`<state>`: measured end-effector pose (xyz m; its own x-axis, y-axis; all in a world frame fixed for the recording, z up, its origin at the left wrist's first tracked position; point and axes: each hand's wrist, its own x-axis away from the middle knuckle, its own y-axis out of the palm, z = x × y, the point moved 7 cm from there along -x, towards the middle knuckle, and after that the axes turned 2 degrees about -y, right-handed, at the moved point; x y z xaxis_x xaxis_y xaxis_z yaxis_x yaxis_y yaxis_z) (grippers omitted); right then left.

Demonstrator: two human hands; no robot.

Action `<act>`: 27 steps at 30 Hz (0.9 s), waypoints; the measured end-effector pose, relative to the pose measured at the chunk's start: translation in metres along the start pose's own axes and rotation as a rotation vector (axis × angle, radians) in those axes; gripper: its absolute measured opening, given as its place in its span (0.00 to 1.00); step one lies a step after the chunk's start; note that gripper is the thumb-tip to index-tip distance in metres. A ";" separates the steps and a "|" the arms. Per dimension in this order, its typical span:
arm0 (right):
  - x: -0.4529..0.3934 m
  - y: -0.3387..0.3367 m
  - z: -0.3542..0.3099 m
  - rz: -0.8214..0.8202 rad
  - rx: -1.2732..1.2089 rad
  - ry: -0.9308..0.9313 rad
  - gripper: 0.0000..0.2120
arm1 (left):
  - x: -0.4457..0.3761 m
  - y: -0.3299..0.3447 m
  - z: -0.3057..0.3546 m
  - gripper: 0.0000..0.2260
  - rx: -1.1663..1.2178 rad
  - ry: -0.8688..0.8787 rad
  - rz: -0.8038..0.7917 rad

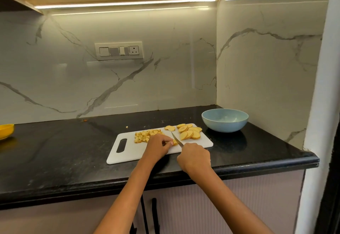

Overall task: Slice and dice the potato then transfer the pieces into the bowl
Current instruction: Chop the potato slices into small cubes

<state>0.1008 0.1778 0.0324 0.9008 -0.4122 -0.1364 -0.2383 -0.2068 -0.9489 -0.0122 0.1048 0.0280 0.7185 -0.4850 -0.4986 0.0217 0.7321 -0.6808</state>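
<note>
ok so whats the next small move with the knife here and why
Probably press the knife down through the slice pinned under the left hand. The right hand already holds the blade over it, round slices wait uncut, and the bowl looks empty.

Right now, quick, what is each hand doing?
Left hand: fingers curled, pinning a potato piece on the cutting board.
Right hand: gripping the knife.

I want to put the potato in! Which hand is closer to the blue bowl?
Right. The right hand, holding the knife, is at the board's near edge, below and left of the bowl. The left hand is farther left, on the potato.
</note>
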 end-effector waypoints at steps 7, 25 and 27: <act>0.002 0.001 -0.006 -0.019 0.006 -0.008 0.13 | -0.004 0.002 -0.003 0.07 0.020 0.021 -0.073; 0.000 0.010 -0.016 -0.057 0.146 -0.019 0.13 | -0.003 0.003 0.000 0.06 -0.021 0.016 -0.031; -0.005 0.011 -0.018 -0.048 0.157 0.001 0.14 | -0.001 0.003 0.002 0.06 -0.014 0.025 -0.032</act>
<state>0.0874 0.1612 0.0275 0.9096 -0.4058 -0.0892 -0.1347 -0.0850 -0.9872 -0.0113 0.1086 0.0280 0.6996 -0.5199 -0.4902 0.0342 0.7096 -0.7038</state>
